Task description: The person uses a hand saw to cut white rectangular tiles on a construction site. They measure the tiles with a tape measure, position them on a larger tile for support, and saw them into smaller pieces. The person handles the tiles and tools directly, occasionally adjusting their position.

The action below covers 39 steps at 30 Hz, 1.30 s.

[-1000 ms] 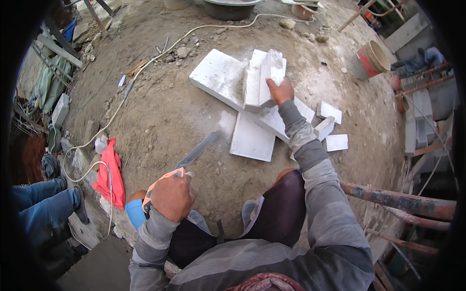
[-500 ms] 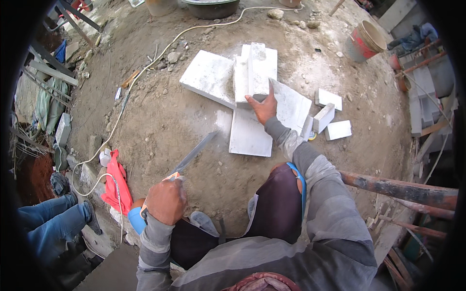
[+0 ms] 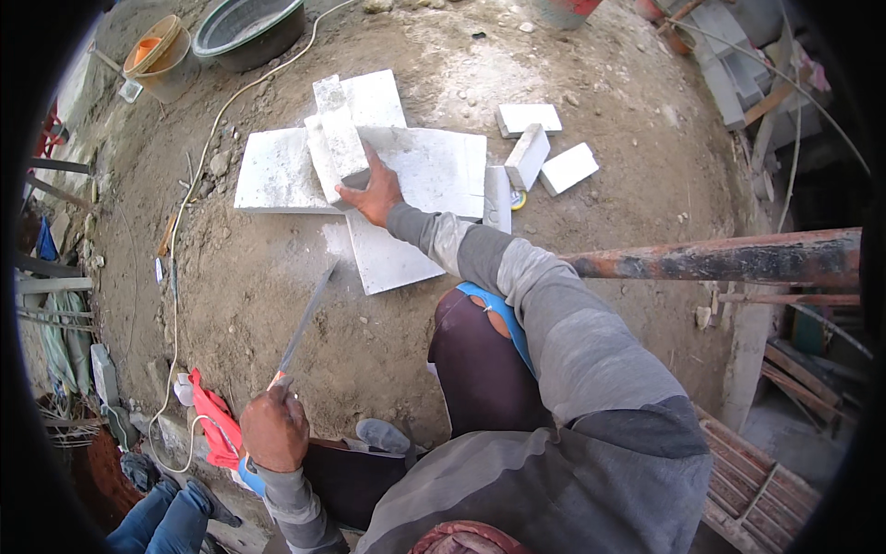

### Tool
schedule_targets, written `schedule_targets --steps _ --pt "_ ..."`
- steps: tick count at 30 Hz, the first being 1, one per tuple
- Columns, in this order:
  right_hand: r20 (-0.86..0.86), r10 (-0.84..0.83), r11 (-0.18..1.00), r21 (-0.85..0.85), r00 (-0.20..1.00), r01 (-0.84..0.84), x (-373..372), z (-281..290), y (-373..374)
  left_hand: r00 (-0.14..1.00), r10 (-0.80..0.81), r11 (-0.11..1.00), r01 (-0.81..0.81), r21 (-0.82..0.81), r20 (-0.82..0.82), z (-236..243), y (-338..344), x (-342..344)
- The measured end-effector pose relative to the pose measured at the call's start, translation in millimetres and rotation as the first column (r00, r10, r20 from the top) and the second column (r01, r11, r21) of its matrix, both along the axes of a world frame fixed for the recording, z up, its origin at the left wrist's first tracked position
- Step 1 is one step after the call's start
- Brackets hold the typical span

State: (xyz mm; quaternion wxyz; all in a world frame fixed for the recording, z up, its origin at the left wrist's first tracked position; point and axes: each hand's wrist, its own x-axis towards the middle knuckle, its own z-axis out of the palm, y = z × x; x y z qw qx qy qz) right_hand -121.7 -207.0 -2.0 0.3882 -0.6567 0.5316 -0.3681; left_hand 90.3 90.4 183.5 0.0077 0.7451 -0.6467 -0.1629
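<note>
Block point(image 3: 336, 152) — white, oblong, chalky, rough-topped — lies on flat white slabs point(image 3: 429, 166) toward the far side, right hand point(image 3: 373, 192) at its near right corner, fingers wide. Near left, left hand point(image 3: 275, 427) holds a saw point(image 3: 309, 319), grey metal blade narrow.

Just left of the dark round tub point(image 3: 266, 54) you have yellowish buckets point(image 3: 173, 80), while a pale cable point(image 3: 222, 115) runs past the tub's right side and down toward you. Below the tub, well apart from it, you can see a red cloth point(image 3: 214, 423) and, lower still, a co-worker's legs point(image 3: 173, 519) in blue jeans. Well right of the tub is a reddish bucket point(image 3: 565, 11), with a rusty pipe point(image 3: 729, 258) to the tub's lower right.
</note>
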Motion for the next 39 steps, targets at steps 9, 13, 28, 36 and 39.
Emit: schedule_targets --steps 9,13,28,36,39 --pt "0.031 -0.045 0.995 -0.092 0.999 0.047 10.9 -6.8 9.6 0.999 -0.030 0.997 0.033 -0.070 0.035 0.5 -4.0 -4.0" --pt "0.143 -0.073 0.997 0.042 0.987 0.067 5.2 -0.2 8.5 0.997 0.014 0.999 -0.010 -0.044 0.078 1.0 -9.9 0.9" --pt "0.736 -0.548 0.766 0.632 0.398 -0.114 -121.0 -75.5 -10.4 0.968 0.212 0.903 -0.246 -0.352 -0.131 -42.4 37.5 -11.1" --pt "0.142 -0.389 0.590 0.798 0.910 0.127 -149.2 -54.2 2.2 0.938 0.333 0.814 -0.335 -0.475 -0.092 -92.6 63.8 -65.8" --pt "-0.150 -0.244 0.736 0.614 0.958 0.284 -145.6 -38.7 1.6 0.910 0.404 0.774 -0.394 -0.496 -0.092 -133.7 69.6 -91.3"
